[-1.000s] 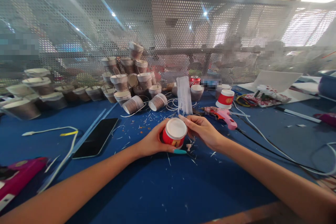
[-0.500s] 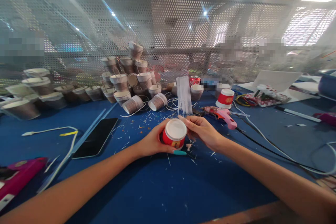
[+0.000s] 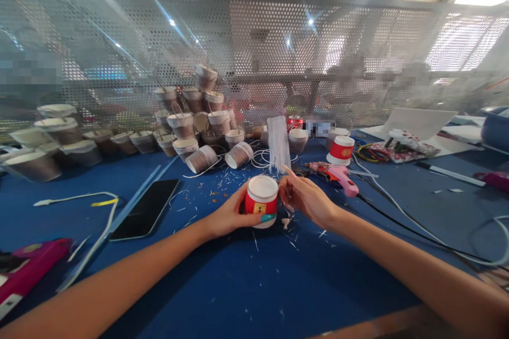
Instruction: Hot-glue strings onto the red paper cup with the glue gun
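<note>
While left hand point(image 3: 228, 214) clasps red cup point(image 3: 261, 202) — base up, axis upright — right hand point(image 3: 308, 200) touches it, grip unclear.

Blue table point(image 3: 246, 286) carries a phone point(image 3: 145, 208), glue gun point(image 3: 338, 173), stacked cups point(image 3: 194, 116), cables point(image 3: 401, 225) and white scraps point(image 3: 292, 243).

No word, brand or number can be read anywhere. The red and white cup point(image 3: 261, 205) at the middle of the worktop point(image 3: 254, 286) carries a small yellow patch with dark marks (too small to make out). The second red cup point(image 3: 341, 149) toward the far edge shows a gold emblem, and the red can point(image 3: 295, 122) behind it bears pale marks, both too blurred to read.
</note>
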Motion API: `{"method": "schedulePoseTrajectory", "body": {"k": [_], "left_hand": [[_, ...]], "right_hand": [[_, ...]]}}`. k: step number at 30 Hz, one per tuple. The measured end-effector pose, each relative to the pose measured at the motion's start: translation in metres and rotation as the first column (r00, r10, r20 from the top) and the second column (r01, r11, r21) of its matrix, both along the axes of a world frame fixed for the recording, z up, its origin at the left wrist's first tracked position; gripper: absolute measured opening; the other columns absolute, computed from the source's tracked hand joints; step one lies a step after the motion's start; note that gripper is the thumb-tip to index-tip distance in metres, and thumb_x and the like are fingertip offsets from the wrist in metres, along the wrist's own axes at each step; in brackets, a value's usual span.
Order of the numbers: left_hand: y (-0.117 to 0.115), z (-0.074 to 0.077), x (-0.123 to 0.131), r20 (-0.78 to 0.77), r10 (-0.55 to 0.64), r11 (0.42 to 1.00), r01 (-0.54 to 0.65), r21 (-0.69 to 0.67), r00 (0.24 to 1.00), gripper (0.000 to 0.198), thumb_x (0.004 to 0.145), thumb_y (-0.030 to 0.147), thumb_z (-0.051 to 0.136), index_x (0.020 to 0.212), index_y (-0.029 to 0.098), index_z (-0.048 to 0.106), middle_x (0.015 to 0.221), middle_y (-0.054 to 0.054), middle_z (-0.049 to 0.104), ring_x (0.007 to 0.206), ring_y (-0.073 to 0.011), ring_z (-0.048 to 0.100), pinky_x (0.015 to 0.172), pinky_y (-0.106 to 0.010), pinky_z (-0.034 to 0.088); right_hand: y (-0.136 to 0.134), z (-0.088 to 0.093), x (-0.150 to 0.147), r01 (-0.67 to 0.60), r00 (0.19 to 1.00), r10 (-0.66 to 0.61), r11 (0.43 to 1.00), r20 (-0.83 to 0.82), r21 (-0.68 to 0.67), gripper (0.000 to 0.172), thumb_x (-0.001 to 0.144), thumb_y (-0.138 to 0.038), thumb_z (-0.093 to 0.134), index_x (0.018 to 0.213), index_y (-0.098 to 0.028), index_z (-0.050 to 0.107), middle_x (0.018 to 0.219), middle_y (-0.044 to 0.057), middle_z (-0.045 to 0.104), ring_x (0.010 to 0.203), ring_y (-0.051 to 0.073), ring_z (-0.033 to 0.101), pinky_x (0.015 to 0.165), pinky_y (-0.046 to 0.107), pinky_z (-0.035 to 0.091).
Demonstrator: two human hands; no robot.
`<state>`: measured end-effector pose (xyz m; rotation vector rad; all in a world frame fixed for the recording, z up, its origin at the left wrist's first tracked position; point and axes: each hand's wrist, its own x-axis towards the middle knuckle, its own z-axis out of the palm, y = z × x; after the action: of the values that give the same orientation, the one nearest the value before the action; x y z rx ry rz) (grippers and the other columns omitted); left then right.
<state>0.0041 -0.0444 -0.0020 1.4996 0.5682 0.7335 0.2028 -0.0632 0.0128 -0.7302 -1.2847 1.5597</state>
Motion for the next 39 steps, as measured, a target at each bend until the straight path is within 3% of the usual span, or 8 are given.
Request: {"method": "schedulePoseTrajectory", "body": {"k": [5, 9, 21, 33, 39], "left_hand": [[-0.0014, 0.0009, -0.0012, 0.028, 0.007, 0.998, -0.005, -0.057, 1.0, 0.064, 0.059, 0.025, 0.077, 0.115, 0.019, 0.047, 0.108, -0.008, 0.061, 0.1, -0.0249, 0.058, 0.09, -0.043, 0.042], [-0.0014, 0.002, -0.0001, -0.018, 0.032, 0.999, -0.032, -0.012, 0.999, 0.07, 0.053, 0.02, 0.08, 0.114, 0.019, 0.045, 0.106, -0.007, 0.061, 0.096, -0.0235, 0.058, 0.086, -0.041, 0.044], [0.0014, 0.0032, 0.001, -0.056, 0.07, 0.994, -0.065, 0.088, 0.996, 0.079, 0.057, 0.018, 0.078, 0.125, 0.019, 0.039, 0.126, -0.013, 0.054, 0.111, -0.0276, 0.053, 0.094, -0.043, 0.041], [0.0021, 0.0027, 0.0011, -0.05, 0.07, 0.993, -0.065, 0.099, 0.996, 0.075, 0.056, 0.018, 0.078, 0.122, 0.017, 0.043, 0.116, -0.011, 0.06, 0.104, -0.0261, 0.057, 0.094, -0.045, 0.04], [0.0032, -0.0001, 0.0012, -0.05, 0.059, 0.993, -0.054, 0.103, 0.997, 0.078, 0.055, 0.017, 0.079, 0.124, 0.019, 0.042, 0.122, -0.012, 0.056, 0.11, -0.0277, 0.053, 0.097, -0.047, 0.037]], "right_hand": [[-0.0008, 0.0001, -0.0017, -0.057, 0.998, 0.057, 0.998, -0.019, 0.003, 0.044, 0.083, -0.056, 0.045, 0.064, -0.017, 0.052, 0.058, -0.001, 0.051, 0.05, 0.009, 0.043, 0.047, 0.024, 0.027], [-0.0009, -0.001, -0.0026, -0.108, 0.994, 0.108, 0.994, -0.028, 0.012, 0.043, 0.083, -0.055, 0.046, 0.064, -0.016, 0.052, 0.06, 0.0, 0.051, 0.052, 0.008, 0.042, 0.048, 0.024, 0.027], [-0.0011, 0.0015, -0.0007, -0.026, 0.998, 0.022, 0.998, 0.053, 0.061, 0.038, 0.076, -0.047, 0.061, 0.059, -0.015, 0.049, 0.052, -0.006, 0.045, 0.045, 0.004, 0.025, 0.045, 0.024, 0.017], [-0.0021, 0.0011, -0.0019, 0.028, 0.999, -0.03, 0.998, 0.042, 0.059, 0.033, 0.073, -0.043, 0.066, 0.063, -0.017, 0.048, 0.053, -0.006, 0.05, 0.045, 0.005, 0.035, 0.045, 0.023, 0.022], [-0.0011, -0.0009, -0.0016, 0.049, 0.999, -0.05, 0.996, 0.013, 0.077, 0.032, 0.073, -0.042, 0.066, 0.064, -0.017, 0.048, 0.054, -0.006, 0.049, 0.047, 0.004, 0.037, 0.045, 0.021, 0.024]]}}
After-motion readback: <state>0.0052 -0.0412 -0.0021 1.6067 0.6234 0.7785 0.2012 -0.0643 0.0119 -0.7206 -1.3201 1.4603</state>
